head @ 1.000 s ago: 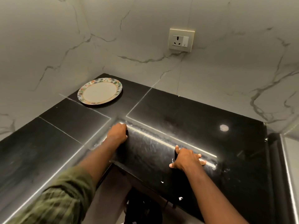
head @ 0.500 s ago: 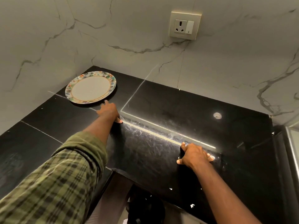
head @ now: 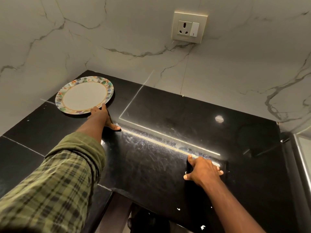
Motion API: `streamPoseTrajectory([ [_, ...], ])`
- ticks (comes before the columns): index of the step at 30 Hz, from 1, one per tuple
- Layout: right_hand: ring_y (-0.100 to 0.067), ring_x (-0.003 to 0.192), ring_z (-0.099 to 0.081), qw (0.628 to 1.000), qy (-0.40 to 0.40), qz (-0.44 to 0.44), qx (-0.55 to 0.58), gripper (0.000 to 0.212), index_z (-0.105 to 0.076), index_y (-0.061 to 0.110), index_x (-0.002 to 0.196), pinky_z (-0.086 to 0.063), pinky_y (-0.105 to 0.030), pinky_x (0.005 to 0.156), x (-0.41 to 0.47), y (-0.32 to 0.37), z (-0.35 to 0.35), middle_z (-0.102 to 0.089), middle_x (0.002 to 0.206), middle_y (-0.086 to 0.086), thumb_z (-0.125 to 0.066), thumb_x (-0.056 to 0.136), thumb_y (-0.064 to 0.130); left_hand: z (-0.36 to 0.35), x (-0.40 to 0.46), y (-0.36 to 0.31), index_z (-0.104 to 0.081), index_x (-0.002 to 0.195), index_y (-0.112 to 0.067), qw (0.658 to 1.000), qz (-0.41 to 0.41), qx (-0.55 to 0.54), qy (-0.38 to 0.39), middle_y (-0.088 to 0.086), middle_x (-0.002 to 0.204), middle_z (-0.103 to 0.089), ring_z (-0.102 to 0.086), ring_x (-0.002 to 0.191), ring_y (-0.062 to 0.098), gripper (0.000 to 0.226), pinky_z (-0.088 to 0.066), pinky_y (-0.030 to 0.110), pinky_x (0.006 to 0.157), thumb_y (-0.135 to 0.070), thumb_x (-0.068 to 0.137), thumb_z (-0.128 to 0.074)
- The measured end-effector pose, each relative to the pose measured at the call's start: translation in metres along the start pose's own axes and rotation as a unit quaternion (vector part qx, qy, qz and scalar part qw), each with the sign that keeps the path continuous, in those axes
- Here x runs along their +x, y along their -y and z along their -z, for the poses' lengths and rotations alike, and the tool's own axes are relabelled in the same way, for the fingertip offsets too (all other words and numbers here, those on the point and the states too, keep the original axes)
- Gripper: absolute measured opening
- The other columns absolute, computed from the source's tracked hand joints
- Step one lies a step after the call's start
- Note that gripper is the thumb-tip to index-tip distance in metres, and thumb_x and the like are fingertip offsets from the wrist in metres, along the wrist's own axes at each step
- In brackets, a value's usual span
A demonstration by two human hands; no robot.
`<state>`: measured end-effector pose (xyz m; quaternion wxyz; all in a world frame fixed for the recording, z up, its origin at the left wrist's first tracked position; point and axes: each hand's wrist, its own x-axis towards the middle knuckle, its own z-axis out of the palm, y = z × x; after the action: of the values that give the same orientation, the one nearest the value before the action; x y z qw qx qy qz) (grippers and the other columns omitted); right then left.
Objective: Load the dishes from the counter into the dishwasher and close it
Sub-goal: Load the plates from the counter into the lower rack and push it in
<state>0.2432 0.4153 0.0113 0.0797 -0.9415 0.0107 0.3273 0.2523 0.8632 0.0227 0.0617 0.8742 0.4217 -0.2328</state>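
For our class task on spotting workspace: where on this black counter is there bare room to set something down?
Bare counter stretches from the plate rightwards under the wall socket to the right edge, and near-left beside the sleeve. Crowded: the back-left corner, where the left hand reaches the plate, and around the right hand.

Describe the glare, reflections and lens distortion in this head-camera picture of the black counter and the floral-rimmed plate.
Head view: a bright streak of glare runs across the glossy black stone counter, beside a round reflected light spot; the wide-angle lens bends the white marble wall and stretches the green checked sleeve; the round floral-rimmed plate is sharp, evenly lit, with the left hand at its rim.
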Motion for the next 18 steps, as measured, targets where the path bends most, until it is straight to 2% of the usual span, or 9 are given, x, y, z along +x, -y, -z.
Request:
streamPoseTrajectory([
  [3,-0.055,0.145,-0.032,1.0,0.003,0.001,-0.004,0.072,-0.062,0.034,0.135,-0.031,-0.075,0.108,0.0,0.001,0.001,-0.053,0.148,-0.017,-0.093,0.07,0.042,-0.006,0.001,-0.002,-0.014,0.159,-0.002,0.999,-0.013,0.0,-0.044,0.023,0.156,-0.035,-0.035,0.145,0.043,0.168,-0.037,0.051,0.116,-0.083,0.032,-0.089],
  [5,-0.054,0.145,-0.034,1.0,0.003,0.001,0.001,0.067,-0.065,0.032,0.128,-0.032,-0.075,0.108,-0.002,0.002,0.002,-0.054,0.146,-0.017,-0.094,0.069,0.041,-0.009,-0.011,-0.006,-0.042,0.145,0.0,0.996,-0.04,0.026,-0.069,0.018,0.138,-0.053,-0.051,0.13,0.038,0.136,-0.045,0.044,0.106,-0.083,0.047,-0.085],
  [7,-0.054,0.143,-0.035,1.0,0.004,0.008,-0.005,0.062,-0.067,0.033,0.123,-0.036,-0.074,0.107,-0.004,0.002,0.003,-0.054,0.144,-0.017,-0.095,0.068,0.041,-0.012,-0.031,-0.011,-0.059,0.126,-0.004,0.993,-0.07,0.04,-0.088,0.013,0.115,-0.064,-0.062,0.115,0.033,0.095,-0.049,0.038,0.094,-0.073,0.066,-0.084],
  [9,-0.053,0.141,-0.038,1.0,0.0,0.017,-0.01,0.055,-0.066,0.034,0.115,-0.04,-0.072,0.105,-0.007,0.002,0.006,-0.054,0.142,-0.017,-0.095,0.069,0.041,-0.021,-0.05,-0.013,-0.066,0.116,-0.005,0.989,-0.086,0.046,-0.113,0.012,0.107,-0.069,-0.067,0.107,0.032,0.067,-0.05,0.037,0.088,-0.059,0.079,-0.082],
  [12,-0.053,0.14,-0.039,1.0,-0.006,0.026,-0.012,0.046,-0.064,0.037,0.104,-0.039,-0.073,0.107,-0.01,0.001,0.005,-0.053,0.143,-0.017,-0.094,0.07,0.043,-0.044,-0.078,-0.018,-0.068,0.117,-0.004,0.984,-0.094,0.019,-0.147,0.016,0.114,-0.072,-0.068,0.108,0.034,0.044,-0.053,0.04,0.092,-0.039,0.092,-0.077],
  [14,-0.054,0.143,-0.034,0.999,-0.009,0.032,-0.011,0.06,-0.063,0.042,0.124,-0.035,-0.073,0.109,-0.012,0.0,0.003,-0.049,0.149,-0.018,-0.092,0.072,0.045,-0.062,-0.099,-0.023,-0.067,0.119,-0.004,0.981,-0.106,0.014,-0.165,0.016,0.116,-0.072,-0.069,0.109,0.034,0.04,-0.054,0.041,0.093,-0.036,0.095,-0.073],
  [16,-0.055,0.145,-0.03,0.999,-0.013,0.045,-0.021,0.079,-0.047,0.05,0.144,-0.036,-0.071,0.11,-0.013,-0.004,-0.001,-0.044,0.154,-0.02,-0.088,0.077,0.048,-0.079,-0.122,-0.031,-0.064,0.12,-0.007,0.974,-0.136,0.016,-0.181,0.015,0.118,-0.07,-0.068,0.11,0.031,0.04,-0.052,0.039,0.092,-0.04,0.098,-0.069],
  [18,-0.056,0.146,-0.027,0.997,-0.023,0.062,-0.038,0.084,-0.032,0.053,0.153,-0.034,-0.068,0.111,-0.018,-0.009,-0.004,-0.04,0.156,-0.021,-0.081,0.084,0.051,-0.094,-0.149,-0.04,-0.062,0.118,-0.009,0.966,-0.179,0.005,-0.188,0.013,0.118,-0.07,-0.068,0.109,0.03,0.038,-0.051,0.039,0.091,-0.041,0.098,-0.068],
])
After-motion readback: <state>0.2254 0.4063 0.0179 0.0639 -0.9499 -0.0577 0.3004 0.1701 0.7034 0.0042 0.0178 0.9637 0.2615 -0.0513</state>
